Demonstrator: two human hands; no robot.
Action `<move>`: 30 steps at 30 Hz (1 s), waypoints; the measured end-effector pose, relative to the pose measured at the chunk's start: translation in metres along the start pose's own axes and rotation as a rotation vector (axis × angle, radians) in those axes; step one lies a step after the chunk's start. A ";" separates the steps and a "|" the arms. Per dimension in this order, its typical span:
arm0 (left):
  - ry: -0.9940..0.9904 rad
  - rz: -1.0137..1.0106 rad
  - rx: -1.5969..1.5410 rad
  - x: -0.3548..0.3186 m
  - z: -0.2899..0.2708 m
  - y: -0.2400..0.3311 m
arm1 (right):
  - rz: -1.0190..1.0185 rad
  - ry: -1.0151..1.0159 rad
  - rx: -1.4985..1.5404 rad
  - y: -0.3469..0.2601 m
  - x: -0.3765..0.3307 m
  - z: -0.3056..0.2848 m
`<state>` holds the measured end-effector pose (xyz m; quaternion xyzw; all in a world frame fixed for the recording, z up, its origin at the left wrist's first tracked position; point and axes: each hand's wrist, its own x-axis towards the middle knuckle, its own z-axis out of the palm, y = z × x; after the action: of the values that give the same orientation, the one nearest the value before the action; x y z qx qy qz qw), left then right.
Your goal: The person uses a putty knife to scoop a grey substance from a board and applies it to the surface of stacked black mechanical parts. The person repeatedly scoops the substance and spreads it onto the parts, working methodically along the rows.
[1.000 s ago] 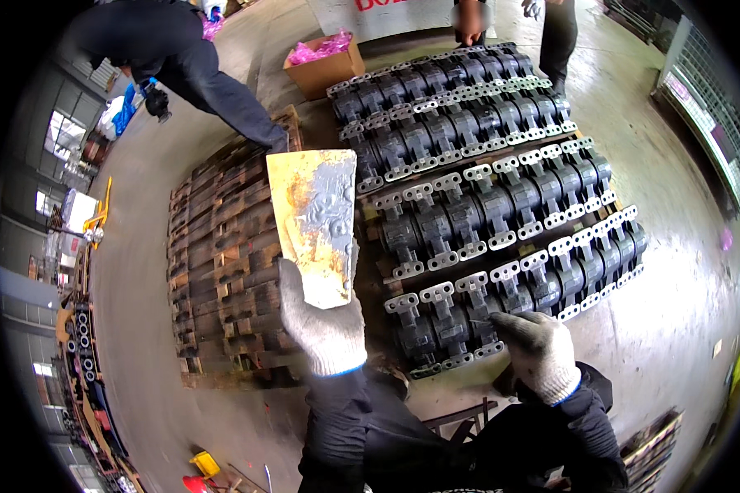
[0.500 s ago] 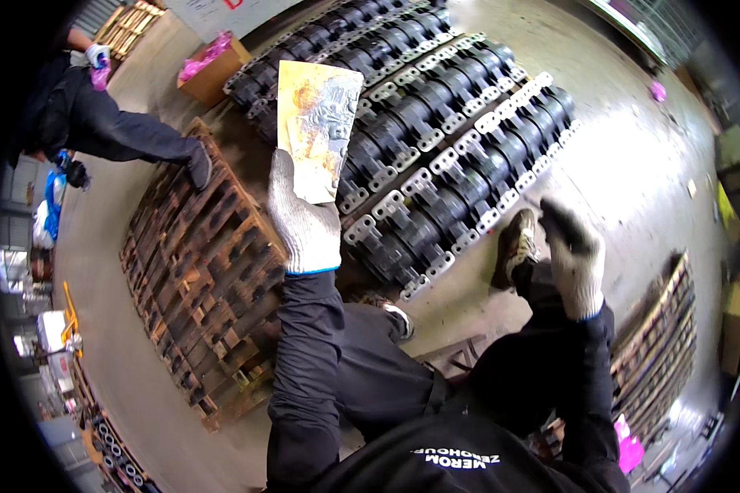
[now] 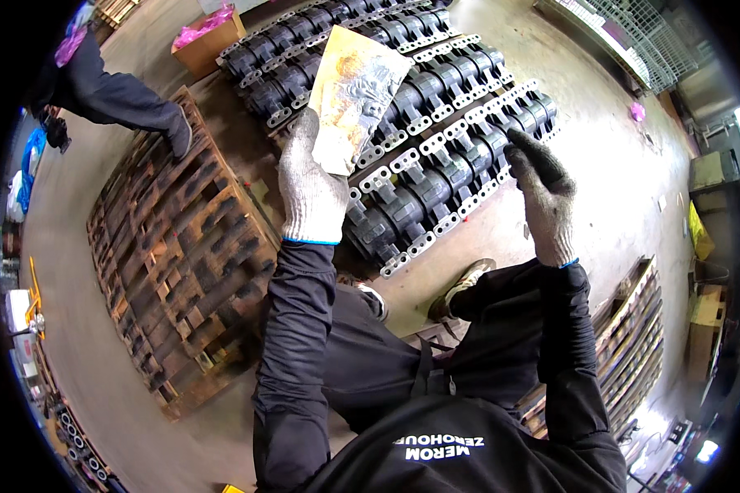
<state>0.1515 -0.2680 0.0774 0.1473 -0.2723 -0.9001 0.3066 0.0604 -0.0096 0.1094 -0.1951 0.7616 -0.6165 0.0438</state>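
A flat rectangular sheet (image 3: pixel 355 103), yellowish with dark grey smears, is held upright in my gloved left hand (image 3: pixel 314 193). The thumb presses on its face near the lower left corner; the fingers behind it are hidden. Rows of black ribbed cylindrical parts (image 3: pixel 460 168) with pale, holed metal flanges lie beyond the sheet, and it covers some of them. My right hand (image 3: pixel 543 197), in a white glove with dark fingertips, hovers beside the nearest row's right side. Its fingers are stretched and partly bent, with nothing seen between them.
A stained wooden pallet (image 3: pixel 185 255) lies to my left, with a person's leg (image 3: pixel 131 103) at its far edge. Another slatted pallet (image 3: pixel 625 353) sits at the lower right. A cardboard box (image 3: pixel 208 45) with pink plastic stands far left; a wire-mesh rack (image 3: pixel 625 41) is far right.
My left hand has raised the sheet and tilted it to the right. The right hand has moved up and left toward the black parts. My right foot has shifted left, and the view has turned.
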 end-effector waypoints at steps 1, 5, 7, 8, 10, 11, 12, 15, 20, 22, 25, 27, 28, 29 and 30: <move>-0.002 -0.013 0.016 0.000 0.000 0.001 | -0.003 0.006 -0.022 0.002 -0.001 0.002; 0.059 -0.004 0.016 0.003 0.012 0.000 | 0.045 0.072 0.005 0.037 0.002 -0.012; 0.043 0.015 -0.019 0.008 0.006 0.002 | 0.091 0.092 0.020 0.049 0.005 -0.012; 0.057 0.027 -0.018 0.006 0.004 0.006 | 0.131 0.077 -0.009 0.052 0.006 -0.009; 0.064 0.042 -0.045 0.001 0.012 0.009 | 0.050 0.048 0.076 0.063 0.015 0.002; 0.069 0.039 -0.051 0.003 0.010 0.008 | 0.041 0.018 0.117 0.068 0.020 0.007; 0.076 0.042 -0.058 0.004 0.009 0.010 | 0.005 0.006 0.145 0.092 0.033 0.011; 0.086 0.060 -0.075 0.010 0.009 0.005 | -0.065 -0.136 -0.158 0.131 0.070 0.010; 0.034 0.078 -0.108 0.017 0.004 0.012 | -0.151 -0.268 -0.366 0.160 0.117 0.066; 0.039 0.073 -0.111 0.022 0.004 0.006 | -0.198 -0.349 -0.426 0.183 0.138 0.083; 0.076 0.072 -0.115 0.026 0.004 0.006 | -0.308 -0.522 -0.647 0.189 0.141 0.110; 0.086 0.058 -0.124 0.030 0.012 0.006 | -0.333 -0.576 -0.668 0.220 0.155 0.122; 0.101 0.075 -0.125 0.032 0.010 0.003 | -0.327 -0.564 -0.647 0.231 0.155 0.130; 0.060 0.095 -0.115 0.034 0.006 0.002 | -0.321 -0.551 -0.630 0.242 0.156 0.135; 0.078 0.130 -0.113 0.032 0.013 0.010 | -0.348 -0.531 -0.623 0.247 0.156 0.147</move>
<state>0.1262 -0.2901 0.0905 0.1467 -0.2182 -0.8856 0.3827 -0.0985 -0.1595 -0.1340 -0.4756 0.8294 -0.2842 0.0725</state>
